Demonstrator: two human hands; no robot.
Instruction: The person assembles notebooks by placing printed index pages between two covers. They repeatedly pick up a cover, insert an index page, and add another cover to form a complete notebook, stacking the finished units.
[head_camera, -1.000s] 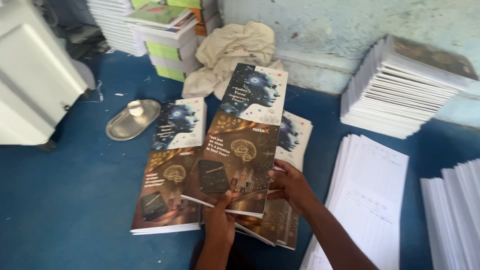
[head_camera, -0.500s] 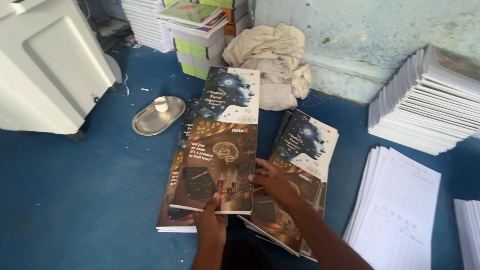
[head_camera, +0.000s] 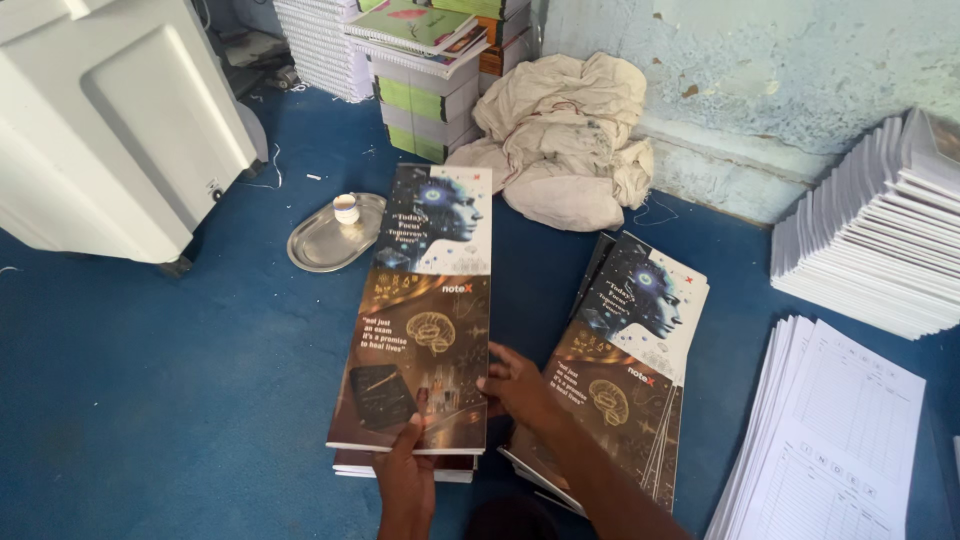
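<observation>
Left hand (head_camera: 405, 478) pinching the near edge of a long, glossy printed cover sheet in brown and white (head_camera: 420, 320), thumb on top, fingers curled beneath; right hand (head_camera: 520, 388) half open, fingertips pressing the sheet's right edge. Sheet lying flat atop a low stack on the blue floor (head_camera: 180, 400), left of a second fanned stack of the same covers (head_camera: 625, 370). Probably light, thin, bendy and slick: best held at both edges, flat, no creasing. Steel tray (head_camera: 320, 245) farther off.
</observation>
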